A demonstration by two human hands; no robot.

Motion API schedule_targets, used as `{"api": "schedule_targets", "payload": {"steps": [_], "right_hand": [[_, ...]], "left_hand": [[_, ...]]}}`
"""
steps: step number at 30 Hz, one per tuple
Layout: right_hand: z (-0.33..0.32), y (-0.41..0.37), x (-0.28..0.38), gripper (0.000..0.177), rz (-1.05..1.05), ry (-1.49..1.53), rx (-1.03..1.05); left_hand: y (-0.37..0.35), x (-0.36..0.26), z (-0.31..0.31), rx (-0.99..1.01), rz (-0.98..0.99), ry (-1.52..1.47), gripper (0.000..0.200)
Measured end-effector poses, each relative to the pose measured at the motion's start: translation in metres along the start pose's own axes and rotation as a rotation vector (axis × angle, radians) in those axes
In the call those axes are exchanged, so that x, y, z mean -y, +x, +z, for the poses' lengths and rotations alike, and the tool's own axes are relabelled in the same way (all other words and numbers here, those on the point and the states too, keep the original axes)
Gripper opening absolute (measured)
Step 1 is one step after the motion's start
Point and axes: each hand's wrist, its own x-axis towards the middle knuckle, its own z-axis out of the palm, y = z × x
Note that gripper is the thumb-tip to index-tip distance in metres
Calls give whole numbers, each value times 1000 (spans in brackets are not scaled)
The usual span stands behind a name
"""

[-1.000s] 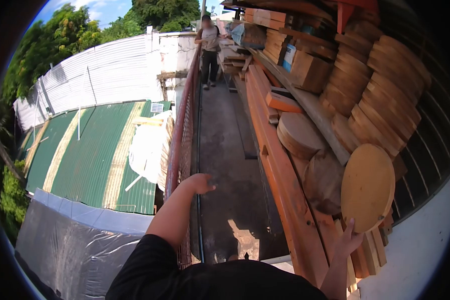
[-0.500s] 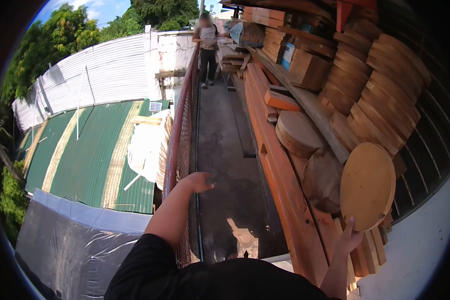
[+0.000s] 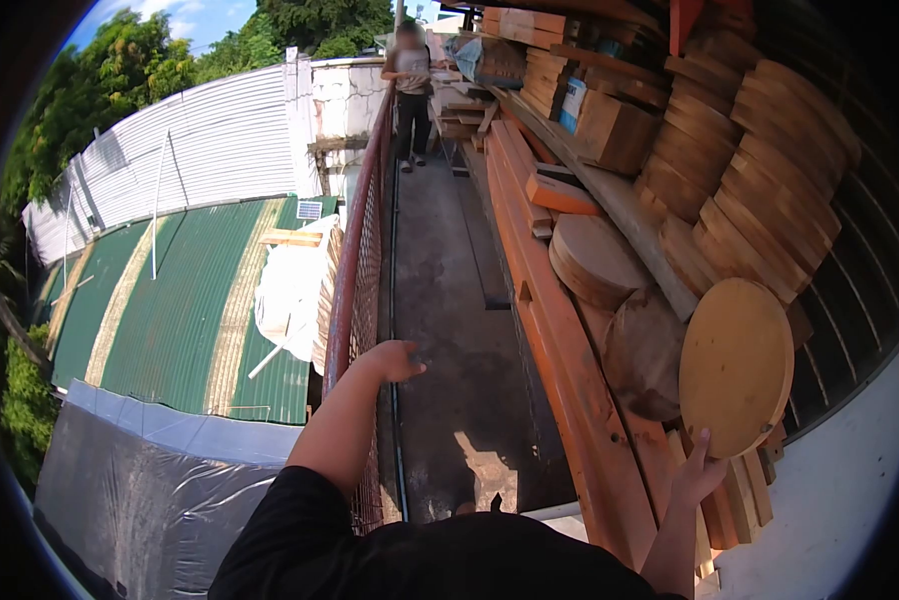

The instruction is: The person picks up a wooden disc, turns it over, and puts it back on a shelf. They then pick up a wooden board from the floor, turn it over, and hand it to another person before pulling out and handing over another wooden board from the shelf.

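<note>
My right hand (image 3: 698, 478) grips the lower edge of a round wooden disc (image 3: 736, 365), its thumb on the flat tan face and its other fingers mostly hidden behind. The disc stands tilted on edge against the stacked wood. Below it are the ends of several upright wooden pieces (image 3: 745, 505). My left hand (image 3: 398, 361) hangs over the walkway just right of the red railing (image 3: 355, 250). Its fingers are loosely stretched and apart, with nothing visible in them.
A narrow concrete walkway (image 3: 435, 270) runs ahead to a standing person (image 3: 410, 95). Long orange beams (image 3: 545, 320) line its right side, with more round wooden slabs (image 3: 600, 260) and tall disc stacks (image 3: 765, 185) beyond. Left of the railing lies a lower green roof (image 3: 190, 310).
The scene has shifted slightly upward in view. Both hands keep nearly the same positions, the right one still at the disc's lower edge.
</note>
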Motion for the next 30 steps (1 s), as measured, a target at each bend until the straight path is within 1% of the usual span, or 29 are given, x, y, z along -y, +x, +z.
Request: {"api": "schedule_targets", "payload": {"steps": [4, 7, 10, 13, 16, 19, 20, 22, 23, 24, 25, 26, 27, 30], "right_hand": [[1, -2, 8, 45, 15, -36, -2], [3, -3, 9, 45, 10, 3, -10], [2, -2, 19, 43, 0, -109, 11], [2, -2, 3, 39, 5, 57, -16], [1, -3, -4, 33, 63, 50, -27], [1, -8, -2, 25, 23, 132, -20], [2, -8, 0, 23, -7, 141, -10], [1, -9, 1, 21, 90, 123, -39], [1, -9, 2, 22, 97, 93, -55], [0, -10, 2, 23, 104, 68, -60], [-2, -9, -3, 24, 145, 162, -69], [-2, -8, -12, 24, 178, 260, -77], [-3, -6, -18, 25, 201, 359, -88], [-6, -2, -19, 26, 376, 506, -190]], "left_hand": [[-5, -6, -6, 25, -17, 4, 79], [5, 5, 5, -16, -8, 51, 79], [9, 7, 7, 16, -23, 27, 84], [11, 9, 12, -5, -1, 36, 82], [-8, -8, -6, 35, -20, -64, 79], [2, 5, 6, -45, 17, -48, 77], [-1, -5, -2, 3, -10, -25, 77], [-1, -4, -1, -18, -32, -36, 77], [10, 14, 9, -27, 32, -59, 77], [7, 4, 5, -10, 3, -49, 77], [-1, -5, -1, 0, -33, -40, 78], [-1, -5, -1, 4, -36, -75, 78], [-2, -5, -1, 7, -37, -49, 77], [-3, -10, -2, 13, 12, -29, 75]]}}
